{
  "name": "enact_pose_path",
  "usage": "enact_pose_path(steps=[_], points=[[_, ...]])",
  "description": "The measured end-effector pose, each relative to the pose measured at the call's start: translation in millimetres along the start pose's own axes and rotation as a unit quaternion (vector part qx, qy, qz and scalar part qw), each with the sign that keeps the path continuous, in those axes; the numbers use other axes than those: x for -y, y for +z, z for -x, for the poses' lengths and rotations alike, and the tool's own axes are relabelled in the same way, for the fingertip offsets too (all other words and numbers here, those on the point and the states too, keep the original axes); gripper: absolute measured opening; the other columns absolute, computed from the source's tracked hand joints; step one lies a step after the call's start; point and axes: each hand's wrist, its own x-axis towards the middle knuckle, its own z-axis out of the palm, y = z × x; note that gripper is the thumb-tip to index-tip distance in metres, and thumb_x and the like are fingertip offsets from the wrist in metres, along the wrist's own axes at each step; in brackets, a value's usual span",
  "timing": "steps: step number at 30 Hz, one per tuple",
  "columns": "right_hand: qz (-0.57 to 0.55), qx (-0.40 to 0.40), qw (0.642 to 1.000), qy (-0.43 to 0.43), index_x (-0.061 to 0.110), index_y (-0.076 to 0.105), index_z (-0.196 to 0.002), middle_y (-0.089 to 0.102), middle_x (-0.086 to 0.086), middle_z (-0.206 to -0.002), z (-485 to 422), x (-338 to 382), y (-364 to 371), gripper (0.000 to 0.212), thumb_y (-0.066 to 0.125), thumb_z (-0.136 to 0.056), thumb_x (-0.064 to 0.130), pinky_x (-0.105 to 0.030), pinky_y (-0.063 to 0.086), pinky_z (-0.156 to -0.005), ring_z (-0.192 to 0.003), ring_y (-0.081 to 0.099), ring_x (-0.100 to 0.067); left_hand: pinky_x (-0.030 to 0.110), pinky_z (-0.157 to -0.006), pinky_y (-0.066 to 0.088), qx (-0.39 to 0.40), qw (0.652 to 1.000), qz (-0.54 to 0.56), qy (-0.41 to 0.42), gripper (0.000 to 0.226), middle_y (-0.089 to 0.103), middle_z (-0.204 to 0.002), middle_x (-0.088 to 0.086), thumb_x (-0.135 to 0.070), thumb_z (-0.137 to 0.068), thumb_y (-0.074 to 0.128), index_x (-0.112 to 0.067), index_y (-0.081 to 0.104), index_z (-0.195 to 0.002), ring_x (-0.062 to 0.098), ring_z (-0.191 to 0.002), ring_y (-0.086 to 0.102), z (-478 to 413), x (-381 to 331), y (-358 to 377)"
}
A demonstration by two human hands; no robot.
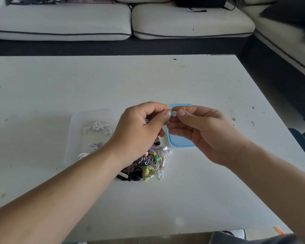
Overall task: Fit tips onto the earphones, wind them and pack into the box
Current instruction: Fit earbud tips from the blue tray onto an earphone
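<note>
Above the worktop [113, 81]: left hand [141, 131] and right hand [201, 136] meet; right fingers [180, 113] pinch a white tip [173, 114], left ones pinch the earbud (mostly hidden).
Earphones [148, 166]: tangled pile near the hands; white sets lie in the clear box [72, 131] at left, blue lid [180, 141] to its right.
Risk: pushed on crooked, the tip could pop off into the tangle.
Surface: white, scuffed.
Room: pale sofa [60, 20] at the far side.

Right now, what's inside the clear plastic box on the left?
Several bundles of white earphones lie inside the clear plastic box. The left forearm covers the box's near right corner, so anything lying there is hidden.
</note>
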Motion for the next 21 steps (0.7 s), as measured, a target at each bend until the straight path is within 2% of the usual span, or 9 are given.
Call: enact_pose_path(steps=[3, 7, 11, 13, 17, 21], points=[[-0.005, -0.009, 1.0, 0.018, -0.007, 0.07, -0.107, 0.073, -0.02, -0.093, 0, 1, -1, 0.021, 0.066, -0.094, 0.008, -0.03, 0.061, -0.072, -0.081, 0.073, -0.026, 0.036, -0.065, 0.061, -0.007, 1.0, -0.004, -0.001, 0.01, 0.075, -0.084, 0.001, -0.021, -0.098, 0.07, -0.023, 0.079, -0.101, 0.018, -0.065, 0.071, 0, 0, 0], [0.009, 0.002, 1.0, 0.02, -0.003, 0.071, -0.097, 0.071, -0.016, -0.083, 2, 2, -1, 0.016, 0.071, -0.088, 0.009, -0.027, 0.059, -0.065, -0.072, 0.07, -0.022, 0.027, -0.065, 0.059, -0.003, 0.999, -0.032, 0.009, 0.01, 0.075, -0.083, -0.001, -0.023, -0.097, 0.071, -0.023, 0.079, -0.102, 0.013, -0.064, 0.071, 0, 0, -2], [0.055, -0.003, 0.998, -0.01, -0.005, 0.072, -0.094, 0.071, -0.019, -0.081, 0, 2, -1, 0.008, 0.069, -0.091, 0.002, -0.028, 0.059, -0.068, -0.072, 0.069, -0.024, 0.032, -0.066, 0.061, 0.019, 0.999, -0.048, 0.002, 0.011, 0.074, -0.083, -0.002, -0.023, -0.099, 0.069, -0.023, 0.079, -0.103, 0.014, -0.064, 0.071, 0, 1, -3], [0.128, -0.018, 0.99, -0.053, -0.003, 0.074, -0.092, 0.074, -0.021, -0.082, -1, 2, -2, 0.004, 0.073, -0.09, 0.0, -0.032, 0.06, -0.073, -0.072, 0.071, -0.028, 0.037, -0.064, 0.062, 0.033, 0.999, -0.04, -0.016, 0.011, 0.073, -0.084, 0.001, -0.023, -0.099, 0.069, -0.025, 0.079, -0.102, 0.015, -0.064, 0.071, -1, 1, -5], [0.269, -0.031, 0.954, -0.127, 0.008, 0.076, -0.087, 0.077, -0.011, -0.078, 0, -1, 3, 0.004, 0.075, -0.09, 0.004, -0.032, 0.062, -0.077, -0.069, 0.074, -0.024, 0.026, -0.057, 0.055, 0.043, 0.997, 0.012, -0.069, 0.013, 0.071, -0.086, 0.013, -0.017, -0.099, 0.068, -0.021, 0.08, -0.098, 0.014, -0.061, 0.067, -1, 1, -9], [0.239, -0.019, 0.965, -0.108, 0.008, 0.077, -0.091, 0.076, -0.016, -0.081, -5, -4, 9, 0.006, 0.073, -0.092, 0.004, -0.036, 0.062, -0.078, -0.073, 0.073, -0.027, 0.021, -0.056, 0.052, 0.033, 0.996, 0.02, -0.084, 0.012, 0.07, -0.079, 0.004, -0.015, -0.098, 0.07, -0.019, 0.081, -0.095, 0.013, -0.058, 0.063, -1, -1, -17]])
